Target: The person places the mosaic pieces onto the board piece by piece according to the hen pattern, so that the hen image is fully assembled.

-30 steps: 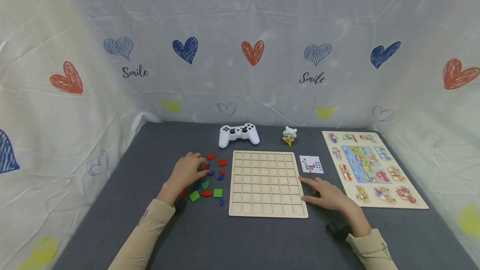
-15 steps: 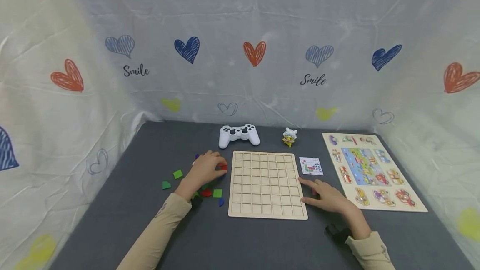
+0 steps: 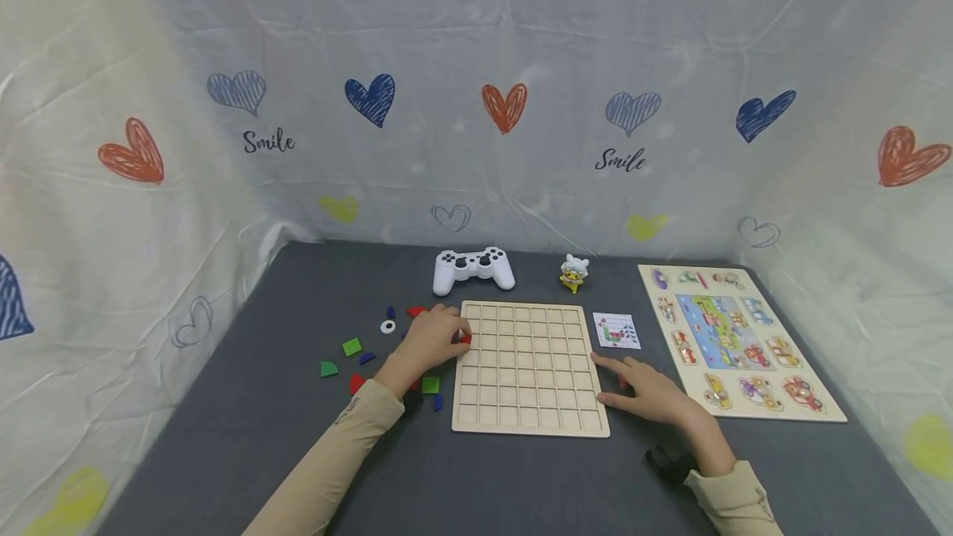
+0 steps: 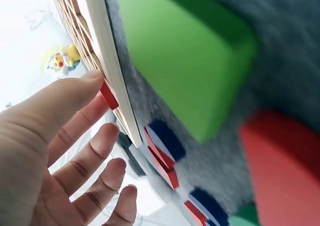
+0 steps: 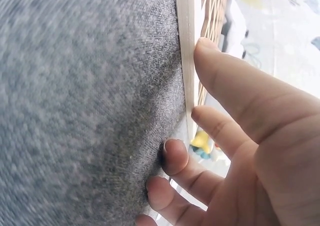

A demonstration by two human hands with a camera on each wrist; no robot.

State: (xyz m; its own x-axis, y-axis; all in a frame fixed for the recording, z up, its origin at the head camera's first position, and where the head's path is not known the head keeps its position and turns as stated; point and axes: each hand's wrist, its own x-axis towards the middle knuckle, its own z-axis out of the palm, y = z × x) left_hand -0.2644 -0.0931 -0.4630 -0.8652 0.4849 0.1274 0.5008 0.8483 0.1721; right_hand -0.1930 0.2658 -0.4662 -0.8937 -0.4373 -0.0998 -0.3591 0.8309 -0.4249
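Between thumb and index finger, my left hand (image 3: 429, 337) pinches a small red tile (image 4: 108, 96) at the left edge of a wooden grid board (image 3: 530, 369). The other fingers of that hand are spread behind it in the left wrist view. Around and under the left forearm lie loose tiles, among them a green square (image 3: 430, 385), a blue piece (image 3: 438, 403) and a red piece (image 3: 357, 384). My right hand (image 3: 646, 387) rests at the board's right edge, thumb and index fingertips touching it. A printed pattern card (image 3: 616, 331) lies right of the board.
A white game controller (image 3: 473, 268) and a small yellow and white figurine (image 3: 573, 273) stand behind the board. At the right lies a wooden picture puzzle (image 3: 733, 337). A white ring (image 3: 388, 327) sits among the tiles on the dark tabletop (image 3: 476, 486).
My left hand has moved right from the tile pile, picked up a red tile and carried it to the board's left edge. The right hand has stayed put.
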